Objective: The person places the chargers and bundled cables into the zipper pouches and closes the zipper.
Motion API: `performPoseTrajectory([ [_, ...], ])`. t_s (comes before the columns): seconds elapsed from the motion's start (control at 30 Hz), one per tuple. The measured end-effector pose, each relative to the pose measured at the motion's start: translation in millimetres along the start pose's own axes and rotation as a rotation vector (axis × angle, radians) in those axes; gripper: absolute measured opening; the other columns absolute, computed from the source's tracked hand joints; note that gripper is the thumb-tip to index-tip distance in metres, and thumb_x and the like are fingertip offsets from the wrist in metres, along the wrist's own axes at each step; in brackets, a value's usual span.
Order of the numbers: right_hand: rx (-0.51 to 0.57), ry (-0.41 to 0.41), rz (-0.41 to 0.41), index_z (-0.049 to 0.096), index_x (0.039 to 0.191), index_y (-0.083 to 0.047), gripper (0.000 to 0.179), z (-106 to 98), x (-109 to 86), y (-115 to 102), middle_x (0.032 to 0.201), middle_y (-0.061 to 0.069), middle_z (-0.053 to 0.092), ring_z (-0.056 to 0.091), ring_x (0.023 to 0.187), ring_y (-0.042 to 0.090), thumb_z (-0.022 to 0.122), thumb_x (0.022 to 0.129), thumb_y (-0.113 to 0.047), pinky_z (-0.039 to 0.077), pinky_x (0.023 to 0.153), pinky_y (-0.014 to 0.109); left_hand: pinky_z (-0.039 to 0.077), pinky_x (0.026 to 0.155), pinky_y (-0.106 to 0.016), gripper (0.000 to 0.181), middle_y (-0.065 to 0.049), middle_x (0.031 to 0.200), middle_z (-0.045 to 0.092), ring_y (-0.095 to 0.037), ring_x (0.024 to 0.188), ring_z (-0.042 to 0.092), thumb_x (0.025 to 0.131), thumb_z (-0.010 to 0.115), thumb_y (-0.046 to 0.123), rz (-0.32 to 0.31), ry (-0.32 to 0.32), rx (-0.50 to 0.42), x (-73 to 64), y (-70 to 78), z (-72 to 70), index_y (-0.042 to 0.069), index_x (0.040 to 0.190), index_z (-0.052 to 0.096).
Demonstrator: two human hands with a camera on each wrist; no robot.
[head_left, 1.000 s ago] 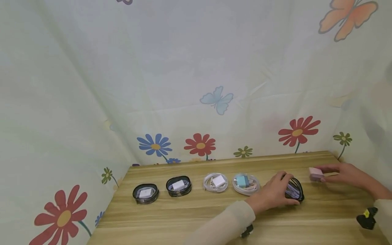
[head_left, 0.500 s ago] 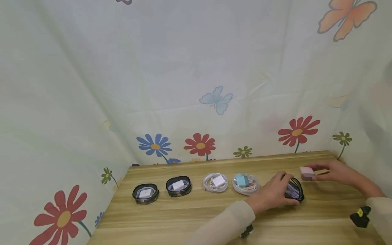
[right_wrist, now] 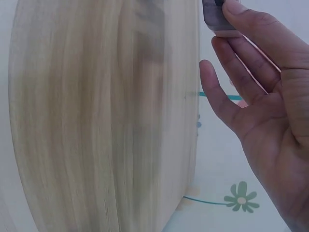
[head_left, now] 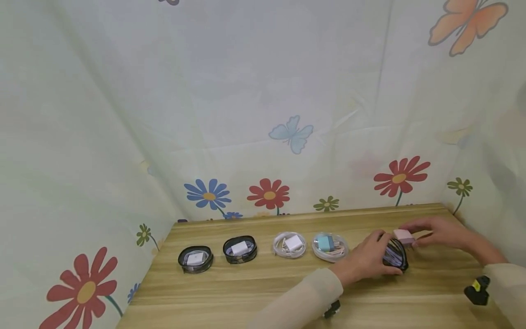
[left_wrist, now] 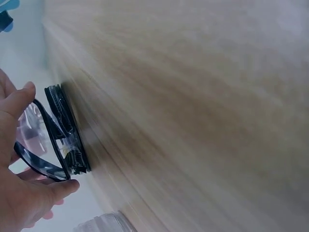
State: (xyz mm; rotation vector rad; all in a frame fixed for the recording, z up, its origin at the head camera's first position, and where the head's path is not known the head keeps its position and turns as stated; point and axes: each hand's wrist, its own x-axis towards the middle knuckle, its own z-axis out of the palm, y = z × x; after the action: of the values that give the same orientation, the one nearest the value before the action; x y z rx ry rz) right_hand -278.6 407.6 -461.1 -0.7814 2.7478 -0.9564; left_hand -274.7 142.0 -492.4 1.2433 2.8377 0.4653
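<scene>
My left hand (head_left: 360,261) grips a clear, black-edged case (head_left: 395,256) at the right part of the table. In the left wrist view, its fingers and thumb hold the case's clear flap (left_wrist: 42,140) raised, with the black rim (left_wrist: 67,130) on the table. A dark coiled cable shows inside in the head view. Between thumb and fingers, my right hand (head_left: 444,234) pinches a pink charger plug (head_left: 404,236) right at the case's far edge. The right wrist view catches only the plug's grey end (right_wrist: 219,19), at the top.
To the left, in a row, stand two black-rimmed cases, one (head_left: 196,267) near the table's left edge and another (head_left: 240,260), each with a white charger. Two clear round cases follow, one with a white charger (head_left: 293,242), one with a blue charger (head_left: 324,243). Flowered cloth hangs behind the table (head_left: 230,297).
My right hand has moved left with the pink charger plug, from well right of the case up to its edge. The left hand and the case have stayed in place.
</scene>
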Motion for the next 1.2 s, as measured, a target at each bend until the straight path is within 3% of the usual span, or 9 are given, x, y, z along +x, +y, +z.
performPoseTrajectory([
  [0.2,0.005,-0.069,-0.083,0.064,0.131,0.001,0.047,2,7.1,-1,0.126,0.020,0.068,0.059,0.108,-0.007,0.075,0.093,-0.024,0.057,0.081,0.025,0.048,0.092,-0.018,0.086,0.010,0.145,0.041,0.000,0.121,0.048,0.082,0.075,0.063,-0.002,-0.007,0.005,1.0,0.6,-2.5,0.033,0.152,0.036],
  [0.33,0.072,-0.121,-0.061,0.061,0.134,0.004,0.048,4,11.1,-5,0.129,0.026,0.064,0.057,0.110,-0.010,0.073,0.095,-0.022,0.057,0.082,0.024,0.049,0.091,-0.019,0.089,0.011,0.144,0.041,0.000,0.121,0.049,0.081,0.075,0.064,-0.007,-0.009,-0.008,0.5,0.8,-5.1,0.034,0.154,0.033],
  [0.47,0.150,-0.158,-0.026,0.058,0.136,0.006,0.049,7,14.2,-8,0.132,0.030,0.061,0.054,0.110,-0.014,0.072,0.095,-0.018,0.059,0.085,0.032,0.049,0.092,-0.019,0.089,0.011,0.145,0.042,-0.001,0.123,0.050,0.081,0.075,0.064,-0.006,0.004,-0.007,-0.2,1.2,-7.5,0.032,0.154,0.033],
  [0.57,0.170,-0.160,-0.035,0.058,0.136,0.007,0.050,12,17.0,-9,0.132,0.029,0.061,0.054,0.110,-0.014,0.072,0.095,-0.017,0.059,0.086,0.037,0.048,0.093,-0.018,0.088,0.009,0.145,0.042,-0.002,0.124,0.050,0.082,0.075,0.063,0.002,0.017,-0.008,-1.8,0.7,-8.5,0.029,0.152,0.035],
  [0.77,0.144,-0.139,-0.070,0.060,0.135,0.004,0.048,22,20.6,-7,0.131,0.023,0.064,0.056,0.111,-0.011,0.073,0.095,-0.019,0.056,0.085,0.024,0.047,0.094,-0.018,0.086,0.009,0.144,0.043,-0.003,0.123,0.051,0.082,0.076,0.061,0.015,0.018,-0.029,-3.3,-0.2,-8.4,0.029,0.151,0.036],
  [1.07,0.078,-0.127,-0.060,0.063,0.134,0.001,0.051,32,24.6,-6,0.129,0.018,0.067,0.057,0.110,-0.007,0.076,0.092,-0.025,0.054,0.085,0.022,0.047,0.093,-0.017,0.083,0.009,0.143,0.043,-0.002,0.120,0.051,0.082,0.076,0.062,0.022,0.027,-0.017,-2.8,-1.8,-7.4,0.029,0.149,0.038],
  [1.2,0.067,-0.108,-0.108,0.067,0.128,-0.002,0.044,35,25.1,-5,0.126,0.014,0.067,0.055,0.110,-0.007,0.077,0.091,-0.023,0.054,0.083,0.022,0.047,0.092,-0.017,0.082,0.010,0.141,0.043,-0.002,0.120,0.051,0.082,0.076,0.061,0.022,0.031,-0.022,-3.8,-2.0,-7.4,0.030,0.148,0.039],
])
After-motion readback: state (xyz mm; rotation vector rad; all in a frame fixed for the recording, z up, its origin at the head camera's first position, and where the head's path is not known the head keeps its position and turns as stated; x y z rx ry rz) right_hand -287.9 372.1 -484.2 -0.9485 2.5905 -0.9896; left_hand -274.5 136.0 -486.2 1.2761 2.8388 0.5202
